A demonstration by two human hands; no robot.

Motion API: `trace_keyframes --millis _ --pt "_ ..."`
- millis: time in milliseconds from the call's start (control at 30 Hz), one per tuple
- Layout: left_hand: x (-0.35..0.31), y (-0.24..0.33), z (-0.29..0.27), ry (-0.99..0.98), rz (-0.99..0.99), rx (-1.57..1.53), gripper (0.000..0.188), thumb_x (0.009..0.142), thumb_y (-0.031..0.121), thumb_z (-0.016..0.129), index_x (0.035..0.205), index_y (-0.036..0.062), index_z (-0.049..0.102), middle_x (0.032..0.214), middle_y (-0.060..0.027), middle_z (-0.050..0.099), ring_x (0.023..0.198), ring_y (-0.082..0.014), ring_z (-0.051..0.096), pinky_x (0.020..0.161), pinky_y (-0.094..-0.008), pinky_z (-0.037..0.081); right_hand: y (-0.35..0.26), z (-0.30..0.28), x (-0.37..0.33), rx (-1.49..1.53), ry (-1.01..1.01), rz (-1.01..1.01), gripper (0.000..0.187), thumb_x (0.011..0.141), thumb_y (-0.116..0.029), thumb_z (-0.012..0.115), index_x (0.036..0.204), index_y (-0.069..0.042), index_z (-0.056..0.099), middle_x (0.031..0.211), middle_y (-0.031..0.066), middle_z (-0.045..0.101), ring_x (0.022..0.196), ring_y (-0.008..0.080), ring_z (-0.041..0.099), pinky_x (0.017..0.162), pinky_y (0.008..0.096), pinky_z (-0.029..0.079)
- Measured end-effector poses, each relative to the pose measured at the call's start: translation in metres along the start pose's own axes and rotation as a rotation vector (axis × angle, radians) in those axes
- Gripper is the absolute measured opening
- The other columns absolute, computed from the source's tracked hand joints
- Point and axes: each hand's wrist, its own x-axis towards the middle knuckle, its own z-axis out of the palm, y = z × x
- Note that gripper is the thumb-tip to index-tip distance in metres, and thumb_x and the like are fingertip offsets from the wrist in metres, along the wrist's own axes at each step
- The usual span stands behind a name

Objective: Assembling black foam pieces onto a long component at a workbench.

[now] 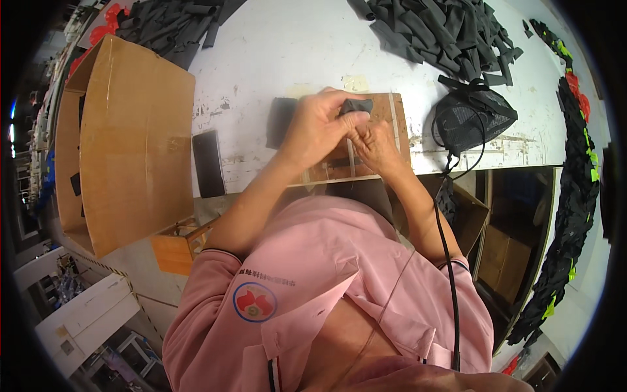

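Observation:
A small dark grey fabric piece (357, 105) is pinched in my left hand (315, 129), its end sticking out past the fingers above a brown wooden board (401, 138). My right hand (376, 145) presses close against it, fingers curled in at the fabric's lower side; most of its fingertips are hidden. A flat dark fabric piece (279, 121) lies on the table, partly covered by my left hand. Pale strips cross the board, and a dark bar shows near its front edge.
A cardboard box (140, 144) stands left, beside a black phone (208, 163). Dark fabric piles lie at the far left (171, 29) and far right (450, 36) of the white table (261, 52). A black mesh bag (475, 112) with a cable sits right of the board.

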Motion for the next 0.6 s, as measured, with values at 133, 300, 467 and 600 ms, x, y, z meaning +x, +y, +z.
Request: trace_keyframes --millis 133,300,467,600 --pt "-0.005 0.011 0.007 0.129 0.102 -0.045 0.014 0.078 0.008 0.056 0.088 -0.0021 0.057 0.080 -0.0063 0.059 0.071 -0.0093 0.055 0.063 -0.0202 0.046 -0.003 -0.008 0.004 0.012 -0.112 0.054 0.021 0.081 -0.021 0.050 0.071 -0.003 0.055 0.057 0.0158 0.052 0.051 0.0343 0.050 0.047 0.0391 0.039" --pt "-0.002 0.015 0.000 0.079 0.106 0.074 0.017 0.078 0.015 0.058 0.079 -0.0023 0.058 0.067 -0.0029 0.057 0.062 -0.0068 0.051 0.055 -0.0188 0.042 -0.009 -0.012 0.005 -0.012 -0.002 -0.121 0.020 0.081 -0.020 0.050 0.069 -0.003 0.055 0.057 0.0156 0.052 0.051 0.0341 0.050 0.047 0.0393 0.039" --pt "0.001 0.007 -0.002 0.041 0.076 0.172 0.020 0.079 0.017 0.057 0.075 -0.0026 0.058 0.062 -0.0028 0.056 0.059 -0.0062 0.050 0.052 -0.0181 0.041 0.007 0.012 -0.002 0.011 0.011 0.004 0.017 0.079 -0.021 0.052 0.075 -0.005 0.056 0.057 0.0162 0.051 0.053 0.0345 0.050 0.047 0.0399 0.039" --pt "-0.008 0.006 0.010 0.237 0.086 -0.118 0.017 0.079 0.015 0.055 0.081 -0.0015 0.058 0.069 -0.0074 0.058 0.067 -0.0099 0.054 0.058 -0.0218 0.045 -0.001 0.003 -0.001 -0.038 -0.051 0.078 0.020 0.080 -0.022 0.052 0.072 -0.004 0.056 0.059 0.0159 0.052 0.052 0.0340 0.050 0.047 0.0392 0.039"
